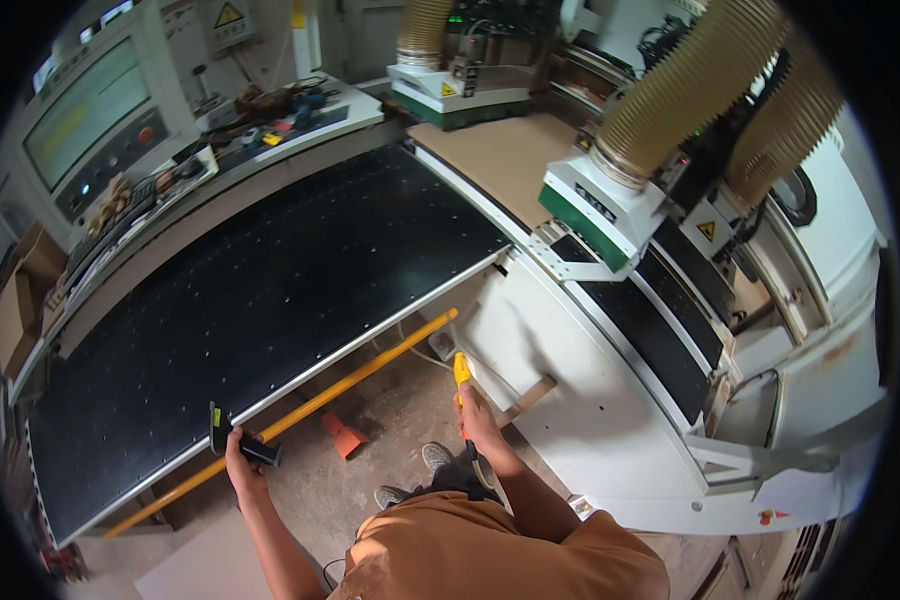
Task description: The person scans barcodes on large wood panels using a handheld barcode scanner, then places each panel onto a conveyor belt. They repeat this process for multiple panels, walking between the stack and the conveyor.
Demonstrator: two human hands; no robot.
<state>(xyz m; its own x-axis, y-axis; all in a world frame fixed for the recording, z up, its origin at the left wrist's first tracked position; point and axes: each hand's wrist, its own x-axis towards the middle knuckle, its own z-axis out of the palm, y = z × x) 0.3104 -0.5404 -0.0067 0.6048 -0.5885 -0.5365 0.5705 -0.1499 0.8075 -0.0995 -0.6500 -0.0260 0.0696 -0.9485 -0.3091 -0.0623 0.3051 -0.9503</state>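
My left hand [242,468] is closed around a black pistol-grip device [219,428] with a small yellow-green patch. It is held over the near edge of the black table bed [260,270]. My right hand [478,415] grips a yellow air blow gun [461,368], its nozzle end pointing away from me. A hose [483,470] hangs from the gun's lower end beside my leg. The gun is over the gap between the bed and a white machine panel [560,370].
A yellow rail [360,373] runs along the bed's near side. An orange-red foot pedal [344,436] lies on the floor. Machine heads with ribbed hoses [690,85] stand over a brown board [510,160]. A cluttered shelf [320,112] and control screen [88,112] are at the far left.
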